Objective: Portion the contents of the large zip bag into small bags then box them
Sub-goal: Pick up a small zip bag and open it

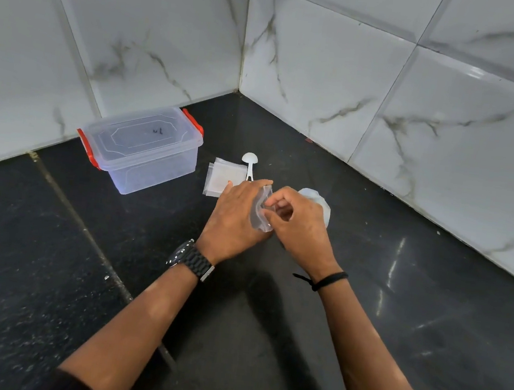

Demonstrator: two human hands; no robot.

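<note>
Both hands, left hand [237, 212] and right hand [297, 229], are pinched on one empty small bag [261, 210]. Lidded storage box [140, 148] is unfilled; large zip bag [318, 202], small-bag stack [224, 176], scoop [249, 164] await; portioning is judged barely begun.

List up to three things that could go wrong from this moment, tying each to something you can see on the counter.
1. Both hands, left hand and right hand, work one small bag; the thin plastic may tear or stay stuck shut.
2. The large bag sits just behind the right hand and might be knocked, spilling.
3. The box has its lid on, so filled bags may pile up beside the spoon.
</note>
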